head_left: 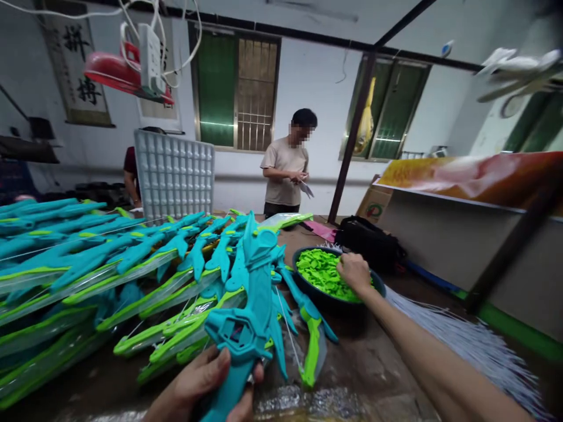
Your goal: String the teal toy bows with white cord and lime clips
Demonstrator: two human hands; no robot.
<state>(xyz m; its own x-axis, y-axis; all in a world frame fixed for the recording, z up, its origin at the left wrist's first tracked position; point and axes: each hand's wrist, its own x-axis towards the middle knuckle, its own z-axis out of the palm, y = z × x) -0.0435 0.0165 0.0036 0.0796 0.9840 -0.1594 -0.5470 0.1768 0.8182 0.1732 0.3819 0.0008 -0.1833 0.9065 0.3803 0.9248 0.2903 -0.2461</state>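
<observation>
My left hand grips the handle end of a teal and green toy bow, held upright near the table's front edge. My right hand reaches out over a dark bowl filled with small green plastic pieces; its fingers are curled down into the pieces, and what they pinch is hidden. A second teal and green bow part lies between the held bow and the bowl.
Several teal and green toy bows are piled across the table's left side. A bundle of white strings lies at the right. A black bag and a white tray stand behind. A person stands at the far side.
</observation>
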